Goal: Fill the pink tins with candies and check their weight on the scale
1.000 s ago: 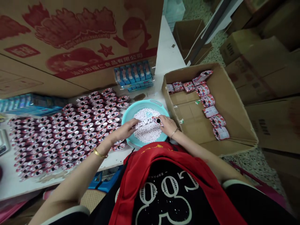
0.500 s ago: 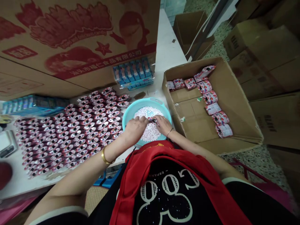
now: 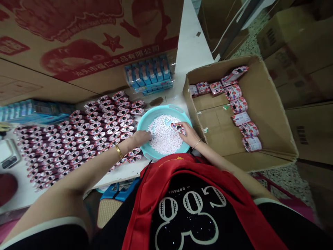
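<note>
A light-blue plastic basin (image 3: 144,122) holds a heap of small pale pink-white candies (image 3: 166,139). Over its right side, my right hand (image 3: 190,134) is closed around a small red-and-white printed packet (image 3: 178,128) with a dark round opening facing up. My left hand (image 3: 142,138) is at the basin's left rim, fingers curled down towards the candies. Something pale and blurred shows at those fingertips, too unclear to name. Left of the basin stand many rows of the same printed packets (image 3: 99,129), upright with their dark openings upward.
An open cardboard box (image 3: 215,128) at the right contains several printed packets along its far and right sides. A large printed carton (image 3: 85,41) stands behind the rows. Blue wrapped packs (image 3: 148,74) lie beside it. A scale (image 3: 9,152) sits at the far left.
My hands, together over the basin before, have moved apart. My left hand went left to the rim, while my right moved slightly right with the packet. The whole view has shifted a little.
</note>
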`<state>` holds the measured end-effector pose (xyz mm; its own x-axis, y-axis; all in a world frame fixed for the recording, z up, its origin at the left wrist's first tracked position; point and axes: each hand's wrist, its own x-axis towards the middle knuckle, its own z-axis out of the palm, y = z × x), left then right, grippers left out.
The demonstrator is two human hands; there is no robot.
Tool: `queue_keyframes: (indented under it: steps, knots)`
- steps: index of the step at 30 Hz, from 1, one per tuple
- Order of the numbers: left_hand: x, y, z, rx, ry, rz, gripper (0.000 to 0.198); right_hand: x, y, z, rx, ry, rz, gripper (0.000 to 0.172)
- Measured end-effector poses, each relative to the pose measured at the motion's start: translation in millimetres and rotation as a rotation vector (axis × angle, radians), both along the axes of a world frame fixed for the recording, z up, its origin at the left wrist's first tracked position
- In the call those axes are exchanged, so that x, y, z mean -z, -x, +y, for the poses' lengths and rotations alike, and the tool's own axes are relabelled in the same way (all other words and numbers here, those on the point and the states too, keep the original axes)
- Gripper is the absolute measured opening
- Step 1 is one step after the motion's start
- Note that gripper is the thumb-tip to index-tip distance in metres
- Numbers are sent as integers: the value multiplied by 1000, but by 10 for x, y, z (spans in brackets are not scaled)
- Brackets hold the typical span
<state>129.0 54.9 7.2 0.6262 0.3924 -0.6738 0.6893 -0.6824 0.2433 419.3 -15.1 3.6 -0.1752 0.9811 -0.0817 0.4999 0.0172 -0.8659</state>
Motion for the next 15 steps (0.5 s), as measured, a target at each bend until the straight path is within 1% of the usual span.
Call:
queue_keyframes:
  steps: [2, 4, 7, 10, 13, 15]
  knots:
    - [108, 43, -65, 2, 82, -39, 29, -2, -14, -4, -7, 4, 2, 44]
    - [234, 9, -159, -4, 154, -95, 32, -5, -20, -6, -12, 10, 1, 43]
    - [420, -178, -372, -36, 227, -208, 31, -17, -18, -12, -3, 19, 4, 42]
    - [567, -434, -607, -112, 244, -327, 31, -35, -11, -24, 10, 22, 13, 42]
    - [641, -611, -742, -206, 244, -433, 34, -63, -14, -29, 19, 23, 21, 43]
    - [628, -636, -745, -262, 245, -499, 32, -85, -25, -22, 23, 24, 20, 43]
